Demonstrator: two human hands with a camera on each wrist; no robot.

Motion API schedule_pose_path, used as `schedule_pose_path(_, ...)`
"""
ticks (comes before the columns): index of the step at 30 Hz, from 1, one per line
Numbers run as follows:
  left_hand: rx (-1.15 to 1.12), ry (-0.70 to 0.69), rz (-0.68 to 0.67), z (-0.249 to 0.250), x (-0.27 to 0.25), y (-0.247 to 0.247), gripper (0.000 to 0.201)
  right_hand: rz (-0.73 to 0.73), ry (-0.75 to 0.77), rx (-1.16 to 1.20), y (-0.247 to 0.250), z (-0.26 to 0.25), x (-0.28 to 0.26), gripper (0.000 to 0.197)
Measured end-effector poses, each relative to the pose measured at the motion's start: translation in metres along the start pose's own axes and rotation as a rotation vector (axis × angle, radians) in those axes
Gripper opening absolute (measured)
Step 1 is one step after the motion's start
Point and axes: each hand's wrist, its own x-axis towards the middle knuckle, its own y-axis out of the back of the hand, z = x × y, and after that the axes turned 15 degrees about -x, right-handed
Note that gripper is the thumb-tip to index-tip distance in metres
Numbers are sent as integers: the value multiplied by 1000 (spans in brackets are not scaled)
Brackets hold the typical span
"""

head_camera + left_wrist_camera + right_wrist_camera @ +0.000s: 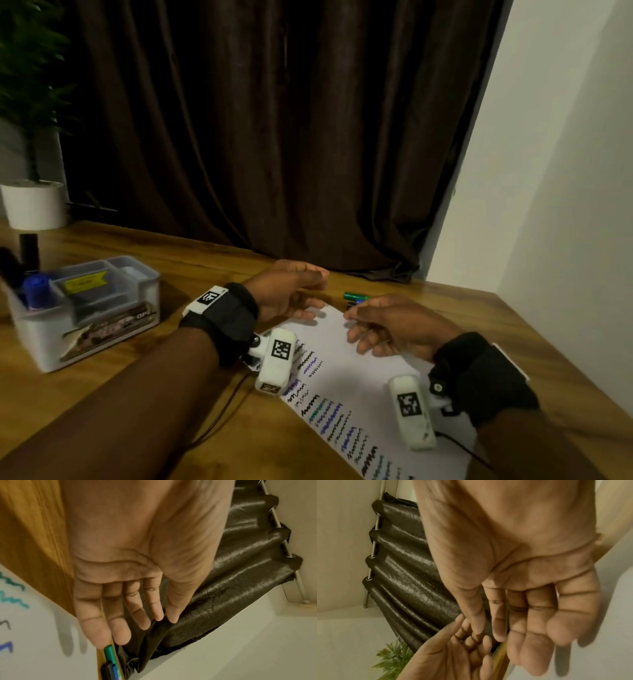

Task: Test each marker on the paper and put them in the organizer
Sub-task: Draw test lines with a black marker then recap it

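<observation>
The white paper [346,387] lies on the wooden table, covered with several black, blue and teal squiggles. Just beyond its far edge lie a green marker [356,296] [109,654] and, beside it, a black marker [106,670] and a blue marker [115,672]. My left hand [317,290] [130,615] hovers over the paper's far left corner, palm open and fingers straight, holding nothing. My right hand [352,325] [522,628] hovers over the paper's far edge close to the markers, fingers relaxed and empty. The clear plastic organizer [144,294] stands at the left, with a blue-capped marker [37,289] upright in it.
A white plant pot [34,205] stands at the table's far left corner, with a black cylinder [29,248] in front of it. A dark curtain [274,137] hangs behind the table and a white wall [548,205] bounds the right side. Thin cables trail from both wrists.
</observation>
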Motion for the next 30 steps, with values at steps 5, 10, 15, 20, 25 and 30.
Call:
schedule_pose_path(5,87,39,-38,-3,-2,-8,18,306,65,118,44,-6,-5,18)
schedule_pose_path(10,158,50,-14,-4,-2,-5,19,363,57,-449,58,-14,19,12)
schedule_pose_path(15,172,13,-12,-1,-4,-5,20,259,-70,-1016,50,-3,61,27)
schedule_pose_path(20,137,-37,-14,6,-7,-5,17,279,-99,-1190,43,-3,75,51)
schedule_pose_path(25,144,-50,-24,7,-8,-6,15,211,-99,-1286,48,-7,72,47)
schedule_pose_path(30,141,-106,-15,7,-6,-6,30,271,208,-926,60,-46,22,5)
